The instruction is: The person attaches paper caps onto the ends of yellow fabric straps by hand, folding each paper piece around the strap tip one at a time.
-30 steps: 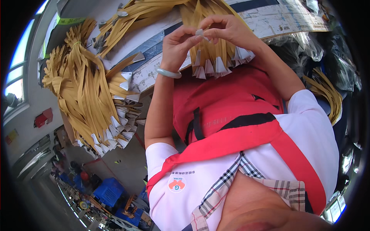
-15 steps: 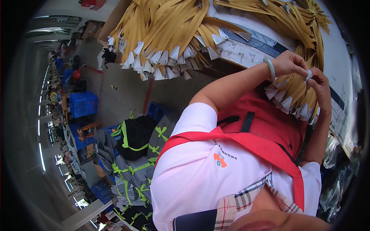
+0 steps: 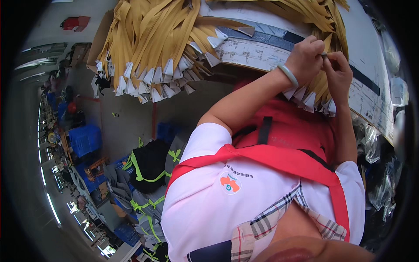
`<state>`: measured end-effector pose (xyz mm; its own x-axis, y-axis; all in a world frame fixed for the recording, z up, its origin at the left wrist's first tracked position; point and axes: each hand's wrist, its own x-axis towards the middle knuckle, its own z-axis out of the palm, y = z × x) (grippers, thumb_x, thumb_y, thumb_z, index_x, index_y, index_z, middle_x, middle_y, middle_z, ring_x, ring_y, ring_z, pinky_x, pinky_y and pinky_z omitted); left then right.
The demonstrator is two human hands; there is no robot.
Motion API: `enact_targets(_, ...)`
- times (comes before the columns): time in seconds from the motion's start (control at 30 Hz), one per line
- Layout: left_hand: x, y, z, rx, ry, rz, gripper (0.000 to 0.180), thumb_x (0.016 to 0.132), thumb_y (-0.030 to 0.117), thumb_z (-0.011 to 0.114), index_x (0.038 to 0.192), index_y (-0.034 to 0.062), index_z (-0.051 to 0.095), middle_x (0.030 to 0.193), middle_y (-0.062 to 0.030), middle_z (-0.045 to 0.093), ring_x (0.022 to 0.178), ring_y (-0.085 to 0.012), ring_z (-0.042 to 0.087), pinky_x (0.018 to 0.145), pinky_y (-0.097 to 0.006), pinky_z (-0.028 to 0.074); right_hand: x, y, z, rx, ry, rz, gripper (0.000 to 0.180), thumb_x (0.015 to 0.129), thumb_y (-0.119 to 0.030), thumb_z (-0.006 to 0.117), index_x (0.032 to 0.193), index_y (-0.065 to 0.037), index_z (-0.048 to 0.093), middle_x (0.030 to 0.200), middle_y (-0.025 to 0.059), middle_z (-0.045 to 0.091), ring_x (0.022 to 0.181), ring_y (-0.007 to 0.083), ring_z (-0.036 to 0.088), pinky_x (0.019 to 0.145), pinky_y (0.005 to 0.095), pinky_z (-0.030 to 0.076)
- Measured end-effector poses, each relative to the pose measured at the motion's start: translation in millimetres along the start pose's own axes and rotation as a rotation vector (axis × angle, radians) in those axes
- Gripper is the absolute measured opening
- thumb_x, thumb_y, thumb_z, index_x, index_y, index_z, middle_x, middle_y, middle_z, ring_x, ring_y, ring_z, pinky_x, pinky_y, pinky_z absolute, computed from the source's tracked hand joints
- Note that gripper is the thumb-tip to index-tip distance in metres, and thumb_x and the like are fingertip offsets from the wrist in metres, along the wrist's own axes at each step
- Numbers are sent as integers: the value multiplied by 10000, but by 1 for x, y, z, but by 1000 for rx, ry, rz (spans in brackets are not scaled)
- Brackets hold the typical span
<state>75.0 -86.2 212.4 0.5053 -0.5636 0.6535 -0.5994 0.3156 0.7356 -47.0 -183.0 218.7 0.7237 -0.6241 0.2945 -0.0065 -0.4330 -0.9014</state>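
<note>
My left hand (image 3: 307, 56), with a pale green bangle (image 3: 288, 75) on its wrist, is closed with the knuckles raised. Facing it, my right hand (image 3: 339, 73) pinches with thumb and forefinger. Between their fingertips sits a small greyish piece (image 3: 324, 55), too small and too covered to name. Beneath both hands a bundle of mustard-yellow straps (image 3: 319, 84) with white-tipped ends hangs over the table edge, in front of my red apron (image 3: 288, 120). Whether the small piece joins one of these straps I cannot tell.
A thick bunch of yellow straps (image 3: 150, 39) with white ends overhangs the worn white table (image 3: 248, 54) on the left. Grey and black items with lime-green ties (image 3: 150, 163) are piled on the left. Blue crates (image 3: 85, 139) stand on the floor. Clear plastic bags (image 3: 373, 144) lie at right.
The whole view has shifted, so hands and table appear higher and further left. My left hand has turned knuckles-up, and the white piece between the fingertips now shows less.
</note>
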Motion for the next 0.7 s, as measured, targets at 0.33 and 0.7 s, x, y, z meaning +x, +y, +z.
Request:
enact_targets(0.33, -6, -7, -40, -425, -385, -488, 50, 843, -14, 710, 879, -21, 676, 805, -47, 625, 657, -125, 653, 569, -236, 536, -5, 3, -16, 251, -218, 55, 119, 972, -99, 608, 1052, -20, 649, 924, 20, 622, 804, 89, 591, 738, 232, 489)
enact_targets(0.7, 9, 11, -44, -273, -192, -308, 53, 893, -5, 653, 868, -7, 607, 755, -42, 589, 621, -142, 652, 539, -240, 501, -25, -1, -33, 149, 4, 193, 251, 979, -294, 625, 913, -52, 628, 751, -47, 557, 680, 36, 561, 634, 203, 477)
